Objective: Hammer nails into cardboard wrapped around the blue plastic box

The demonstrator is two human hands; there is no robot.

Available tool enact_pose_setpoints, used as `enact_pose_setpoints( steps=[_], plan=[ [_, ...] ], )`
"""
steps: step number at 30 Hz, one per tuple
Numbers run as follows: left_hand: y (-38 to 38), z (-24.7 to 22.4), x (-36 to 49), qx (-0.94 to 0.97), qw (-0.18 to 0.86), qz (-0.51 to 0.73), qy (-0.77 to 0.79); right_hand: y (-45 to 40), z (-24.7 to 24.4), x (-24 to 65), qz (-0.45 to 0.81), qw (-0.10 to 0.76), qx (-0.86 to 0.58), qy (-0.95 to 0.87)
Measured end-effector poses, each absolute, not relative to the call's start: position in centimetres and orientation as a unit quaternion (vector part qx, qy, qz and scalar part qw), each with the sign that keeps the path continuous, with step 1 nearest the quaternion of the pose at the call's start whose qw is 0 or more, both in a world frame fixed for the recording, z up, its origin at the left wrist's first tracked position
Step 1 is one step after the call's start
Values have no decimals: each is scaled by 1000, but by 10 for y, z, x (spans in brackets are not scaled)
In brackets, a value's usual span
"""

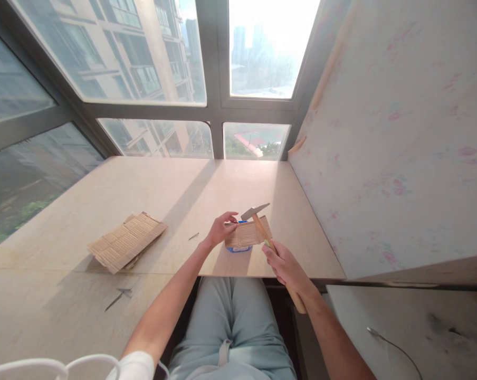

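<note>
A small ribbed piece that looks like bamboo or cardboard [244, 235] lies on a blue object [239, 249] near the table's front edge. My left hand [221, 229] is at its upper left corner, fingers pinched together; what they hold is too small to make out. My right hand [281, 258] is wrapped round the wooden handle of a hammer [261, 227]. The metal head is raised over the piece's upper right part, to the right of my left fingertips.
A stack of similar ribbed pieces [127, 240] lies on the table [151, 184] at the left. Loose nails [118, 298] lie in front of it, and a thin one [193, 236] left of my left hand. Windows stand behind, a papered wall at the right.
</note>
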State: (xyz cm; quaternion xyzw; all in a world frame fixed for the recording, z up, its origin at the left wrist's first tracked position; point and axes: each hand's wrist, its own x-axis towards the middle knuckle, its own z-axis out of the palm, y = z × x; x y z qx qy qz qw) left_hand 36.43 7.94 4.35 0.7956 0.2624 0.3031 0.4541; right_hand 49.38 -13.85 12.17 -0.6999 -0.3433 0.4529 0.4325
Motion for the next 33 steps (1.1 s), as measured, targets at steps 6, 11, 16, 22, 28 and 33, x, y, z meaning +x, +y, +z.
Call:
enact_pose_setpoints(
  steps=[6,11,16,22,28,33],
  plan=[
    [76,47,363,791,459,305,264,-127,123,501,330,349,-741,-469],
    [74,50,362,796,451,314,254,-118,118,502,308,309,-749,-498],
    [72,48,360,783,472,311,260,-115,115,499,356,313,-744,-471],
    [72,40,359,758,494,327,272,-115,115,498,356,338,-754,-437],
    [67,41,359,748,507,324,282,-113,110,503,337,302,-748,-486],
    [65,41,359,750,491,335,291,-115,108,502,340,322,-749,-469]
  ],
)
